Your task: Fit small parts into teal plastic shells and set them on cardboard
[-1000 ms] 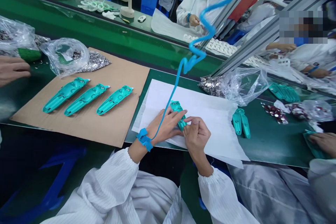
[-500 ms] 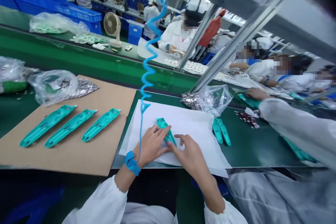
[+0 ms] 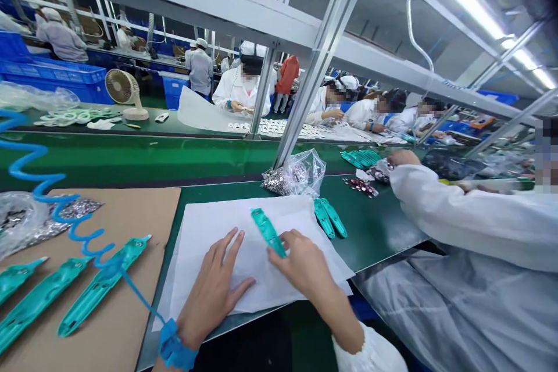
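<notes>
My right hand point(image 3: 305, 261) pinches the near end of a slim teal plastic shell point(image 3: 264, 225) between thumb and fingers. The shell slants over a sheet of white paper point(image 3: 204, 224); whether it touches the paper I cannot tell. To its left, my left hand point(image 3: 213, 279) is open over the paper, fingers spread and holding nothing. A blue wrist strap point(image 3: 174, 346) with a coiled blue cord point(image 3: 43, 195) circles my left wrist. Just beyond the paper's right edge lie two similar teal shells point(image 3: 330, 218) side by side.
Longer teal shells point(image 3: 102, 288) lie on brown cardboard point(image 3: 148, 209) at left. Behind the paper, a clear bag of small shiny parts point(image 3: 296, 174) rests by a metal post point(image 3: 322, 64). A co-worker's sleeve point(image 3: 457, 215) reaches in at right, near dark red pieces point(image 3: 361, 186).
My left hand has come off the teal shell and moved left, its fingers spreading. My right hand now grips the shell's near end alone. The view has swung to the right.
</notes>
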Action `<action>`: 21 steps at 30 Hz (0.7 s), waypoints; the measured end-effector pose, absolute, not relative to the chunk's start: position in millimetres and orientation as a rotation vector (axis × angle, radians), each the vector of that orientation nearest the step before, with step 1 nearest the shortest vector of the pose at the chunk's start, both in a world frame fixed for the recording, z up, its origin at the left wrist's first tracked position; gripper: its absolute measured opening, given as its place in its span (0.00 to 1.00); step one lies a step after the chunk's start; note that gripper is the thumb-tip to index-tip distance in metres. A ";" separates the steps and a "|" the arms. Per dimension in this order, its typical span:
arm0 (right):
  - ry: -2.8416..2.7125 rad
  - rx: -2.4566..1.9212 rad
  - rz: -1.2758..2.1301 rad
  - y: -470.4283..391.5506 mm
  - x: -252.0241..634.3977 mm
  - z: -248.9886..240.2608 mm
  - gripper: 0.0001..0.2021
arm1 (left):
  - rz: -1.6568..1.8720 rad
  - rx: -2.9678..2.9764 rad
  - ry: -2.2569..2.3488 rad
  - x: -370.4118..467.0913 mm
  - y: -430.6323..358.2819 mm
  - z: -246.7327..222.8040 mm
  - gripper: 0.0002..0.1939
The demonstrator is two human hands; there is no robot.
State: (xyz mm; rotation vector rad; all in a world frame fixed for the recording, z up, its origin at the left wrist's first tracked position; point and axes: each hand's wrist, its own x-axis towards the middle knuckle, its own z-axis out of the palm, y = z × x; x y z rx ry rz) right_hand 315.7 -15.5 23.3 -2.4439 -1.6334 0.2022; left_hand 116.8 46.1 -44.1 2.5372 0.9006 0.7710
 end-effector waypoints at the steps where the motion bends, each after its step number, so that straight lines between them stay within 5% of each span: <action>1: -1.560 -2.478 0.151 -18.2 334.9 26.3 0.18 | 0.711 2.548 0.916 116.8 46.5 -45.3 0.39; 5: -1.201 -2.726 -0.003 -29.8 428.3 37.2 0.23 | 0.518 2.585 0.996 119.4 48.7 -51.5 0.27; 11: -0.999 -2.899 0.140 -46.0 535.5 27.4 0.24 | 0.516 2.579 1.055 122.7 46.7 -54.7 0.25; 21: -1.020 -2.850 0.316 -24.8 588.5 -23.1 0.20 | 0.874 2.517 1.028 129.7 42.5 -45.2 0.15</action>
